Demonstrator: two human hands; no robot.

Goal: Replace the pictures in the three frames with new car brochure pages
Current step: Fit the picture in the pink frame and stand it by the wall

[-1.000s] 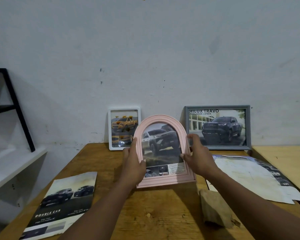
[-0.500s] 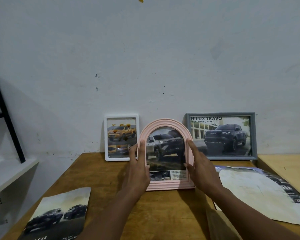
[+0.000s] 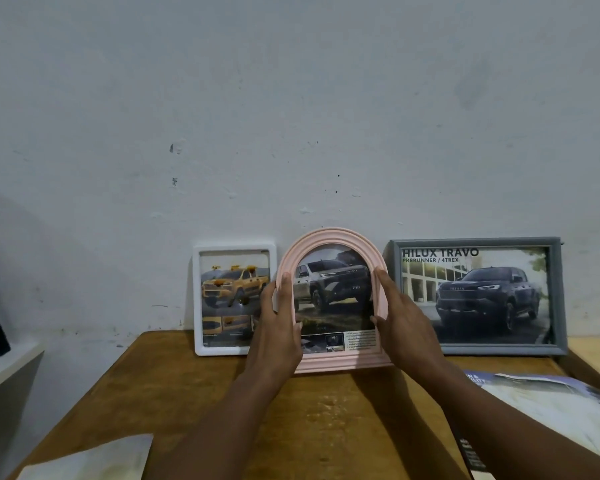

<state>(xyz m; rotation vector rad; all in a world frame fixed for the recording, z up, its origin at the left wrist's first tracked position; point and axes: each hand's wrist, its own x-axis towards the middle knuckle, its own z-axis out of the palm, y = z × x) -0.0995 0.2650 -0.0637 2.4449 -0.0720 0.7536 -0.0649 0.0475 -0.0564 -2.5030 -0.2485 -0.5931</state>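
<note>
An arched pink frame (image 3: 329, 362) with a grey pickup picture stands upright at the back of the wooden table (image 3: 326, 420), between two other frames. My left hand (image 3: 278, 330) holds its left edge, thumb and forefinger on the front and the other fingers behind. On the right edge, my right hand (image 3: 404, 327) holds it the same way. A white frame (image 3: 198, 299) with a yellow pickup picture leans on the wall to the left. To the right leans a grey frame (image 3: 556, 296) with a dark pickup page.
Loose brochure pages (image 3: 548, 403) lie at the right of the table, and another page (image 3: 90, 459) at the front left corner. A white shelf (image 3: 4, 365) with a black bar stands at the far left. A lighter table (image 3: 593, 355) adjoins on the right.
Both hands carried the pink frame away from me to the wall and stood it between the white and grey frames. My view has tilted upward.
</note>
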